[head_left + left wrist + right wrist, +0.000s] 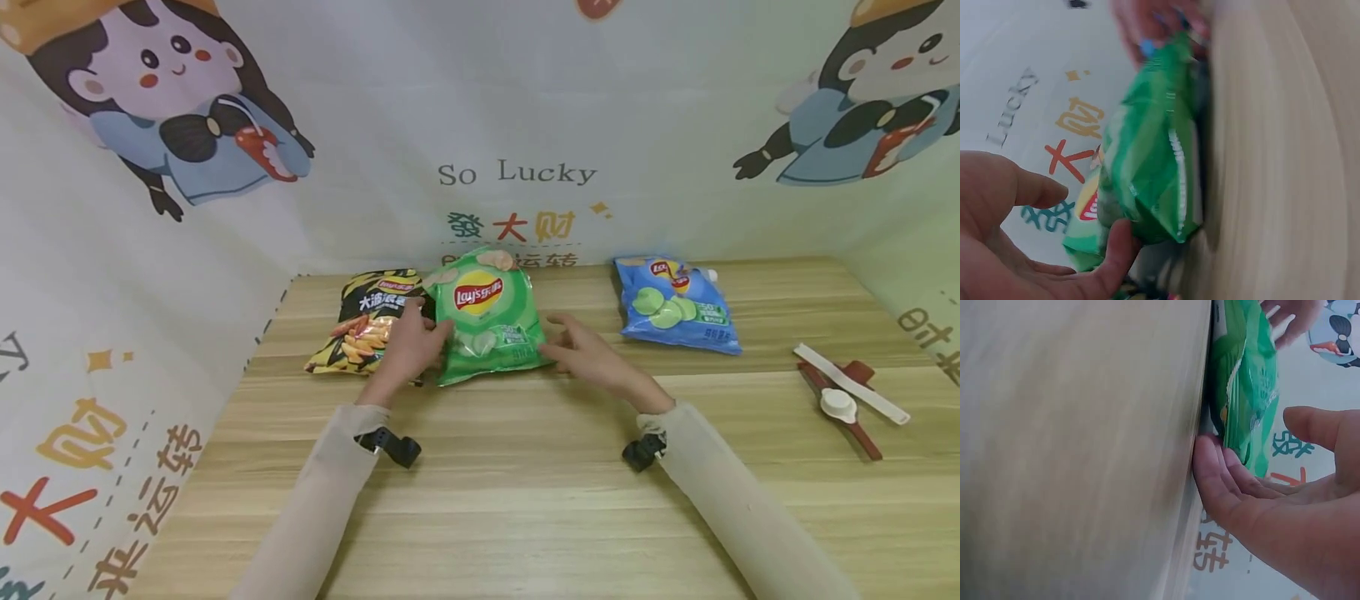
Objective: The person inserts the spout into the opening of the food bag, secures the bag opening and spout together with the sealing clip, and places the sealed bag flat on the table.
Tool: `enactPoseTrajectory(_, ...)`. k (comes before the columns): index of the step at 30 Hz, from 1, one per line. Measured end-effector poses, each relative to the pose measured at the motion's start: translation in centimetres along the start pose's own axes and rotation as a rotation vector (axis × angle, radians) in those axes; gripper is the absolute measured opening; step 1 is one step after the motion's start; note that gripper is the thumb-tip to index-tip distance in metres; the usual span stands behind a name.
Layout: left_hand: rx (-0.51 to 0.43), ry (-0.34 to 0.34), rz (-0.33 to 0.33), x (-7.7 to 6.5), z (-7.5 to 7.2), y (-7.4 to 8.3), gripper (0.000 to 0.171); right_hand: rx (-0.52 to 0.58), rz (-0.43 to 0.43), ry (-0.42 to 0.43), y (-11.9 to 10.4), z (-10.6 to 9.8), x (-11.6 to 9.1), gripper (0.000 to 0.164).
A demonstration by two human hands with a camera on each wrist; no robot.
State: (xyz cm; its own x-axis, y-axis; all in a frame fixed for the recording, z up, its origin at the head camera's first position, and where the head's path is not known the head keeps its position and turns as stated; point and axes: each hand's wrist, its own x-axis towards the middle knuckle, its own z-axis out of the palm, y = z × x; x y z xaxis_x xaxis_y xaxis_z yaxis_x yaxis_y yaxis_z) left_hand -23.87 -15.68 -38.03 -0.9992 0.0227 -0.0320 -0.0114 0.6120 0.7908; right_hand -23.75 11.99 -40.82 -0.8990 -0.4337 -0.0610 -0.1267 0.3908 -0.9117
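A green Lay's chip bag (491,321) lies face up on the wooden table, between my two hands. My left hand (411,343) is at its left side, thumb spread away from the other fingers; in the left wrist view one fingertip meets the lower edge of the green bag (1147,156). At the right side is my right hand (592,358). The right wrist view has its fingers against the end of the bag (1250,394), with the thumb standing off. Left of it lies a black chip bag (367,321), partly hidden behind my left hand.
A blue Lay's bag (675,304) lies at the back right. Farther right are a dark red strip-like tool with a white round part (838,406) and a white strip (855,385). A printed cloth (517,108) hangs behind the table (495,483).
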Motion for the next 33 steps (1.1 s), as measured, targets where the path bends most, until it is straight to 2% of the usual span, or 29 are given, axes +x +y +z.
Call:
enactPoseTrajectory(2,-0.086,-0.052,-0.068,0.1,0.0,-0.1,0.071,-0.006,0.014,0.000,0.2,-0.1,0.0,0.065)
enactPoseTrajectory(5,-0.178,-0.098,-0.128,0.3,-0.1,-0.2,0.069,-0.019,0.019,-0.016,0.3,-0.3,0.0,0.063)
enactPoseTrajectory(8,-0.196,-0.115,-0.123,0.3,0.0,-0.2,0.061,-0.029,0.021,-0.039,0.3,-0.5,0.0,0.060)
enactPoseTrajectory(14,-0.161,-0.129,-0.088,0.2,0.3,-0.1,0.046,-0.034,0.004,-0.072,0.4,-0.6,-0.1,0.060)
enactPoseTrajectory(23,-0.172,-0.120,-0.064,0.5,0.6,-0.3,0.045,-0.067,-0.002,-0.083,0.1,-1.1,-0.4,0.056)
enactPoseTrajectory(33,-0.182,-0.106,-0.019,0.0,0.5,0.5,0.046,-0.107,-0.021,-0.063,-0.6,-2.0,-0.9,0.053)
